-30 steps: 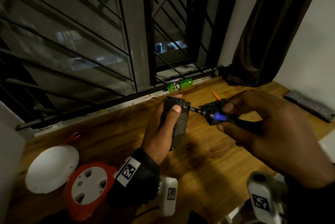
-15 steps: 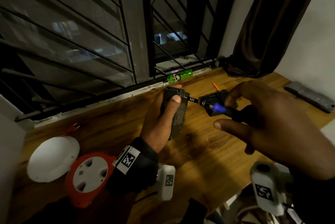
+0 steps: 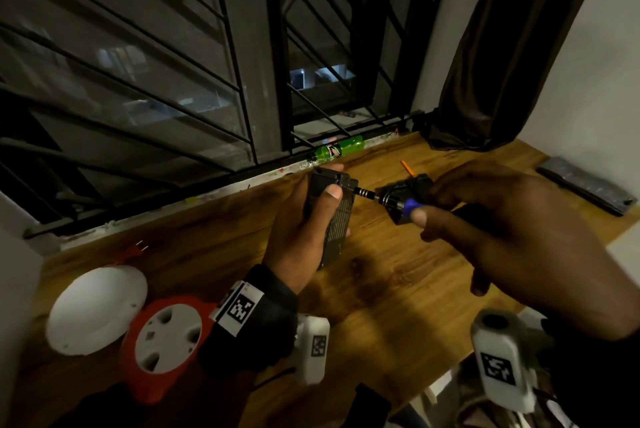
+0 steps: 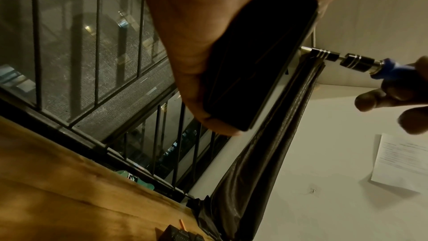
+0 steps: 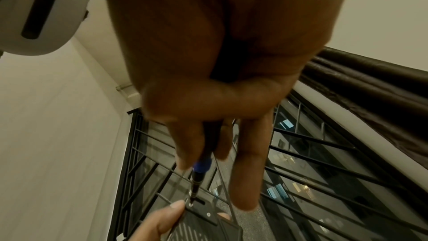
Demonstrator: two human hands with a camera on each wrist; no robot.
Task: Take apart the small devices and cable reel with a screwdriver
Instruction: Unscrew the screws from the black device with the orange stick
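Note:
My left hand grips a small black box-shaped device upright above the wooden table, thumb across its face. My right hand holds a blue-handled screwdriver, its metal bit set against the device's upper right edge. In the right wrist view the screwdriver tip sits at a screw on the device. In the left wrist view the device fills my palm and the screwdriver comes in from the right. A red and white cable reel lies at the near left.
A white round cover lies beside the reel. Another black device sits behind the screwdriver, with an orange stick past it. A green bottle lies along the window ledge. A dark flat remote-like object is at the far right, under a curtain.
Both hands keep their grips and positions. The right hand's fingers have shifted round the screwdriver handle, with the forefinger and thumb changing place on it.

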